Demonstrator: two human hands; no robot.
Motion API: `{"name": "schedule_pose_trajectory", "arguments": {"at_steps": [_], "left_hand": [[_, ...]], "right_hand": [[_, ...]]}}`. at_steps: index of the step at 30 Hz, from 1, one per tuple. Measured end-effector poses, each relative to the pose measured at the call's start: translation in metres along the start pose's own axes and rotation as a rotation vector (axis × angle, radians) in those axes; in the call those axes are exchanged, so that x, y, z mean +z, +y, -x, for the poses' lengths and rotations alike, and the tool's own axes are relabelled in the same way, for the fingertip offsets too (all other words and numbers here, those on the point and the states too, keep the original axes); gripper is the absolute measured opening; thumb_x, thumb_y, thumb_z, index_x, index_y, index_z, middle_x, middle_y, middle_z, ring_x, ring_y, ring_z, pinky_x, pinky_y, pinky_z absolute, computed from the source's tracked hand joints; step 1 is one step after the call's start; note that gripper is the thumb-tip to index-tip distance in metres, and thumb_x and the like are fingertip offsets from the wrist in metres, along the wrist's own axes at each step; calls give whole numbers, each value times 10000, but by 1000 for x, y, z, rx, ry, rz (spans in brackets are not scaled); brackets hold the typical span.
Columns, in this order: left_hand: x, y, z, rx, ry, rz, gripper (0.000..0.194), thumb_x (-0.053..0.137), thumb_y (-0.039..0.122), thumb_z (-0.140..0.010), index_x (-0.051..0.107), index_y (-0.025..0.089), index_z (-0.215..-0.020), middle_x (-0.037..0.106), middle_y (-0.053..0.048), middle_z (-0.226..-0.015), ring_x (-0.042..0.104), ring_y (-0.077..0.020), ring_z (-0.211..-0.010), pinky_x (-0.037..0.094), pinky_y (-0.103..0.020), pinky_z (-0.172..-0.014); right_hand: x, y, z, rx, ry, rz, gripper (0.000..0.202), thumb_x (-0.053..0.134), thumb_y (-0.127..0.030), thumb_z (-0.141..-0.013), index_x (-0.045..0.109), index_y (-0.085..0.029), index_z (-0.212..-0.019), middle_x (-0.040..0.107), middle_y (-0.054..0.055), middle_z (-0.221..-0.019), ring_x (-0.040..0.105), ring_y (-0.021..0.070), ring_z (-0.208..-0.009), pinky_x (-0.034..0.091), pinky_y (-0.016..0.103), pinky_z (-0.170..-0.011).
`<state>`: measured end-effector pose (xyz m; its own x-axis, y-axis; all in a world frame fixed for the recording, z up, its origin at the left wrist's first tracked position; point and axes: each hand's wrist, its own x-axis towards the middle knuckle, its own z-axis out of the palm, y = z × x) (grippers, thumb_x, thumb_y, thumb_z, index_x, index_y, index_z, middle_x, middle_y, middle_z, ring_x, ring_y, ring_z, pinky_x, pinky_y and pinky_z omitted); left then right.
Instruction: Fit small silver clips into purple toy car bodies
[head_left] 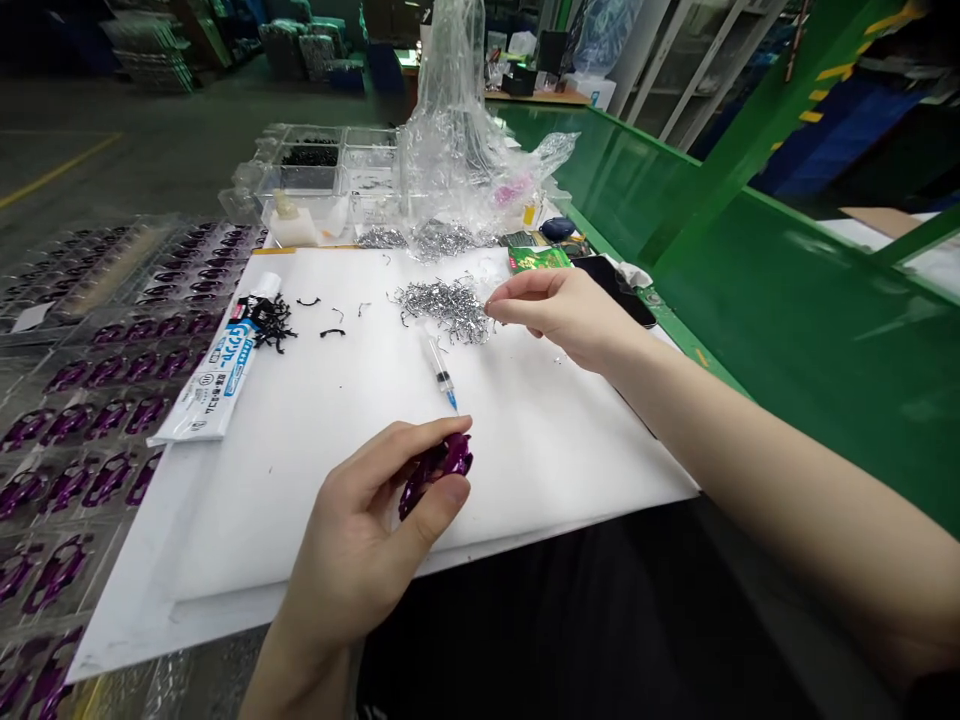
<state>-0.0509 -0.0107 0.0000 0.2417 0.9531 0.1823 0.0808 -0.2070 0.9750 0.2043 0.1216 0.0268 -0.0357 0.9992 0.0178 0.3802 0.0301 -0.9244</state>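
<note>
My left hand (367, 540) grips a shiny purple toy car body (439, 468) just above the white foam board (300, 480). My right hand (559, 312) reaches to the right edge of a pile of small silver metal parts (442, 308), fingertips pinched together at the pile; whether a part is between them is too small to tell. A syringe (439, 368) with a blue tip lies on the board between the two hands.
A white glue tube (217, 375) and black clips (271, 322) lie at the board's left. Clear trays of purple car bodies (90, 380) fill the left side. Clear compartment boxes (315, 170), plastic bags (457, 130) and a phone (615, 285) sit behind; a green conveyor frame (750, 260) runs along the right.
</note>
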Motion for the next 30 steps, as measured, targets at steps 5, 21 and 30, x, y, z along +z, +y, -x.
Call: {"name": "schedule_pose_trajectory", "arguments": {"at_steps": [5, 21, 30], "left_hand": [[-1, -2, -1, 12, -25, -35, 263, 815, 287, -1008, 864, 329, -1263, 798, -43, -1048, 732, -187, -946, 617, -268, -885], [3, 3, -5, -1, 64, 53, 323, 907, 254, -925, 885, 378, -1223, 816, -9, -1057, 749, -139, -942, 631, -192, -865], [8, 3, -6, -96, 181, 183, 408, 982, 146, -802, 896, 306, -1167, 887, -21, -1122, 853, -216, -1017, 720, -292, -937]], "right_hand": [[5, 7, -8, 4, 15, -35, 336, 845, -307, -813, 773, -186, -1119, 795, 85, -978, 651, 183, -775, 445, 309, -598], [5, -28, 12, -151, -41, 5, 220, 875, -184, -839, 835, -189, -1055, 815, 36, -829, 744, 198, -758, 542, 317, -598], [14, -46, 101, -6, -202, -410, 224, 1028, -278, -753, 823, -269, -842, 813, -13, -771, 798, 179, -697, 682, 271, -609]]}}
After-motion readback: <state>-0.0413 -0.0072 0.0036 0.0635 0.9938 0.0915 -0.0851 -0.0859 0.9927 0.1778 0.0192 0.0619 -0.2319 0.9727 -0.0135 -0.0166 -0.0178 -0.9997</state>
